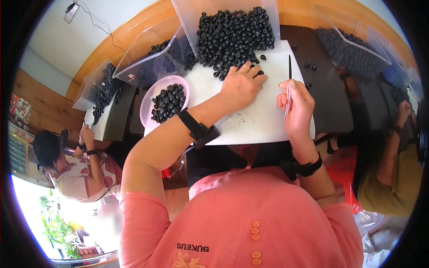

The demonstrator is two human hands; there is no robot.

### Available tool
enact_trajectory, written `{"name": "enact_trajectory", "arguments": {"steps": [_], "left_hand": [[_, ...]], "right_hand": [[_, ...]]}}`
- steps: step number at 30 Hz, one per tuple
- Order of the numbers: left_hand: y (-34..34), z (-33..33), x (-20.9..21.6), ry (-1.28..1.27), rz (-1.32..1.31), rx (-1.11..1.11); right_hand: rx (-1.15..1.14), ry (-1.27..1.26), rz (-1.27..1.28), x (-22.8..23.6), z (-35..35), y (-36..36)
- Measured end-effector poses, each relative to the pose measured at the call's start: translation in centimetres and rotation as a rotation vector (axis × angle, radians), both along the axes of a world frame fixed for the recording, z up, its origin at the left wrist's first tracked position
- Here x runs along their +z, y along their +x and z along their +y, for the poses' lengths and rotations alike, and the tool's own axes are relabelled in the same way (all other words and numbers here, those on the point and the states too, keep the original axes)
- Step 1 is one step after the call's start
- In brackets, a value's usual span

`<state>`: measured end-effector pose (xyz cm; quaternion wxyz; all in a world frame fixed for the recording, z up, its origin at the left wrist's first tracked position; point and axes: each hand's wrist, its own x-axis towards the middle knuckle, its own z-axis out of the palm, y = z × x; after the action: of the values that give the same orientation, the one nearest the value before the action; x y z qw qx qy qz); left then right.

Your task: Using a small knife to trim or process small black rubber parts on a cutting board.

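A pile of small round black pieces point(232, 38), many with ring-like dents, spills from a clear plastic bin point(191, 27) onto a white board point(250, 127). My left hand point(243, 85) lies palm down at the pile's near edge, fingers stretched and slightly apart. A few black pieces show beside its fingertips; what lies under the palm is hidden. Held upright in my right hand point(298, 107) is a slim pointed tool point(290, 67), dark at the top and silvery below. Left of my left forearm, a pink bowl point(144, 109) holds more black pieces.
More clear bins of black pieces stand left point(147, 62) and right point(353, 53). Several loose pieces point(310, 67) lie on the dark table point(328, 102). One person point(85, 174) works at far left, another person point(393, 178) sits at right.
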<state>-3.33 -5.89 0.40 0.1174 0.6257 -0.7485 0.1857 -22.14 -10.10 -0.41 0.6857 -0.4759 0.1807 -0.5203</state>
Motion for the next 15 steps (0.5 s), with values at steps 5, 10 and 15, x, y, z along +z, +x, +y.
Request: {"name": "enact_trajectory", "arguments": {"steps": [5,10,15], "left_hand": [[-0.1,2.6,1.1,0.088,0.024,0.028],[-0.3,6.5,1.7,0.071,0.089,0.044],[-0.4,9.9,1.3,0.001,0.22,0.074]], "right_hand": [[-0.014,-0.016,0.021,0.1,-0.2,0.2],[-0.001,-0.029,0.032,-0.3,-0.5,0.2],[0.005,-0.03,0.049,-0.2,-0.4,0.0]]}}
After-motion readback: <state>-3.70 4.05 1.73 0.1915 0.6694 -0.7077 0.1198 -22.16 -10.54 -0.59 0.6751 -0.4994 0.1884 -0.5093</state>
